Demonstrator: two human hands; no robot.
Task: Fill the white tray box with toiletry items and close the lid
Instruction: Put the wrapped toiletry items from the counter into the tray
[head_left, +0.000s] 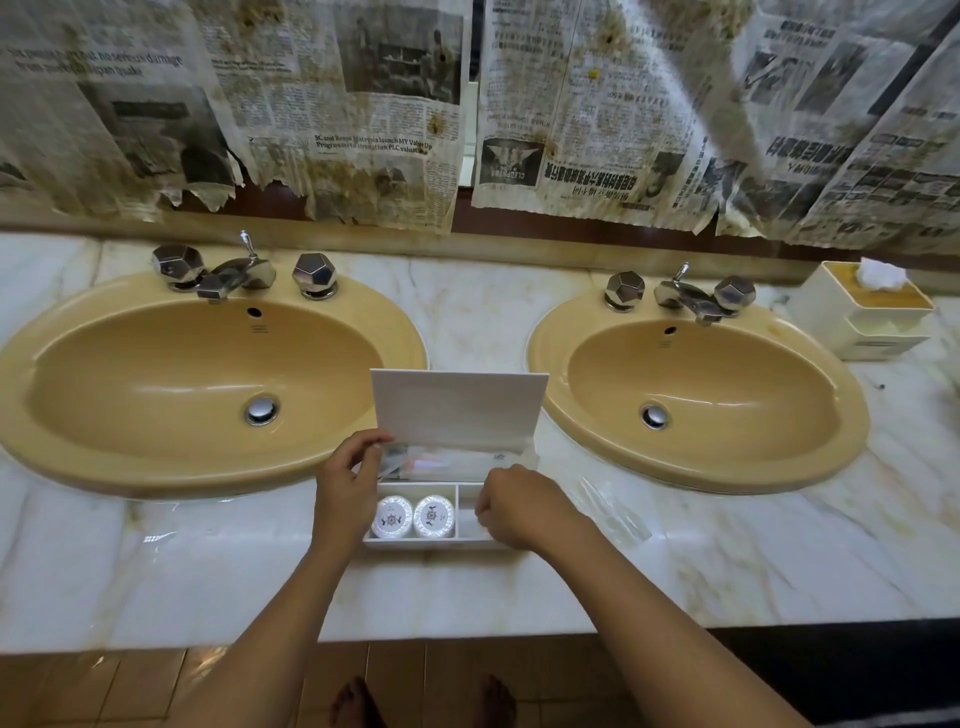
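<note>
Left hand (347, 488) is held at the left end of the tray box (415, 542), fingers pinched on a clear packet (441, 462) lying across the rear compartment. Right hand (519, 506) is curled over the front right compartment; what it grips, if anything, cannot be told. Two round soaps (413, 516) are seen side by side in the front left compartment. Lid (460, 408) is stood open, upright behind. Box is placed on the marble counter (467, 587), between two yellow sinks (197, 384).

Glossy marble counter (727, 571), matt white plastic tray box (460, 405), chrome taps (228, 275).
</note>
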